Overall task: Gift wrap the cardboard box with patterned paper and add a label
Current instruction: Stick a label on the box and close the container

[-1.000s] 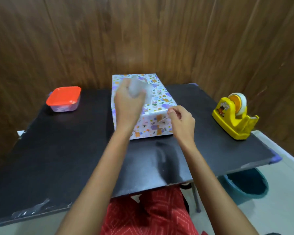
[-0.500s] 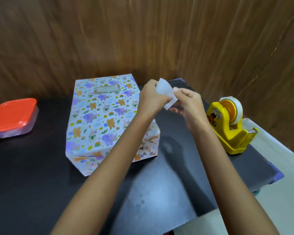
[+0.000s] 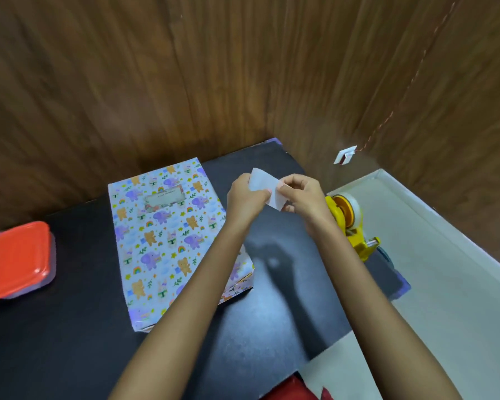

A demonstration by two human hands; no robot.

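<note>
Your left hand [image 3: 244, 197] and right hand [image 3: 303, 194] both pinch a small white paper slip [image 3: 264, 187] above the black table [image 3: 272, 313], right of the wrapped box [image 3: 168, 241]. The label [image 3: 164, 198] sits on the box's far end, and a yellow tape dispenser [image 3: 350, 223] stands just right.

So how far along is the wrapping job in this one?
Nearly finished, it seems. The box shows patterned paper on every visible face, and a label sits on its top face. The left hand and right hand pinch a white slip above the table, perhaps the label's backing. Left to do: probably only discarding it.
</note>
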